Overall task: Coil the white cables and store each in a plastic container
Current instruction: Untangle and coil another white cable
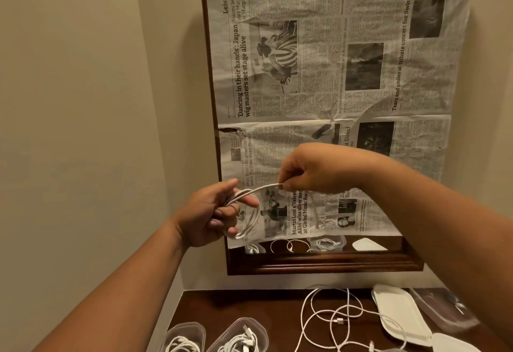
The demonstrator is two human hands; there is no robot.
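Observation:
A white cable is held up in the air before a newspaper-covered mirror. My left hand grips its coiled loops, which hang round my fingers. My right hand pinches the free strand of the same cable, stretched between both hands. Down on the dark wooden table, two clear plastic containers each hold a coiled white cable. Loose white cables lie tangled on the table to their right.
White lids and an empty clear container lie at the table's right side. A wood-framed mirror covered with newspaper leans on the wall behind. A beige wall closes the left side.

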